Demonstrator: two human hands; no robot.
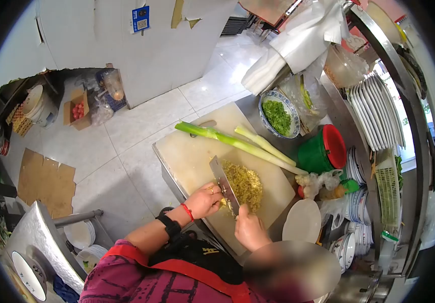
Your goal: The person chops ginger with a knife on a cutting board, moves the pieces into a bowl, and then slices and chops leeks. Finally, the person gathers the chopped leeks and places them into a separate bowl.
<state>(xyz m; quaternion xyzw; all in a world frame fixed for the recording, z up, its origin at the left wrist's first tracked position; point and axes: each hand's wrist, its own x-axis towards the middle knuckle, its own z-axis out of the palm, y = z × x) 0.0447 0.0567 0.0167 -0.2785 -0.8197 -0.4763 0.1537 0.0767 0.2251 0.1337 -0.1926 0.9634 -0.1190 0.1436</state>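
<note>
My right hand (252,231) is wrapped round the handle of a cleaver (224,183), whose blade stands on edge on the cutting board (177,151). On the near-left side of the blade, my left hand (203,201) has its fingers curled against the board, with pale yellow bits at the fingertips; what it pinches is mostly hidden. A heap of finely chopped yellow pieces (245,185), perhaps ginger, lies along the blade's other side. Beyond it rest a long green-and-white leek stalk (227,139) and a shorter pale stalk (263,143).
A patterned bowl of chopped greens (278,117) stands past the board, near a green tub (314,154) with a red rim. An oval white plate (302,222) lies to the right. Stacked plates (375,112) fill the shelf. Cardboard (47,182) lies on the floor.
</note>
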